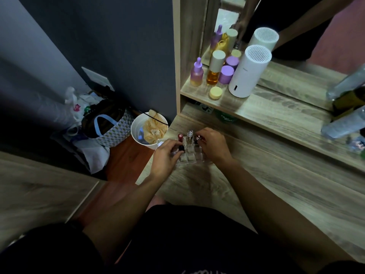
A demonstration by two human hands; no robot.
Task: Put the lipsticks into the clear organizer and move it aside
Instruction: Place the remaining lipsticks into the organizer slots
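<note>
From the head cam, the clear organizer [188, 153] sits on the wood-grain counter [256, 175] right near its left edge, and that's my main worry: sliding it aside the wrong way could tip it off toward the white bucket [147, 129] on the floor below. The left hand [166, 157] has its fingers [177, 148] pinching a dark-capped lipstick [181, 148] over a front-left slot, while the right hand [212, 144] pinches a dark red lipstick [198, 138] at the back right. A red lipstick [180, 137] and a silver-topped lipstick [190, 134] already stand upright in the back row. Both hands crowd one small tray, so a bumped tube could easily topple its neighbours (those slots look snug). Room's dim: dark grey wall, a checkered tote [110, 131] and clutter on the floor, plus a raised shelf with purple bottles [197, 73] and a white cylinder device [247, 73] in front of a mirror.
</note>
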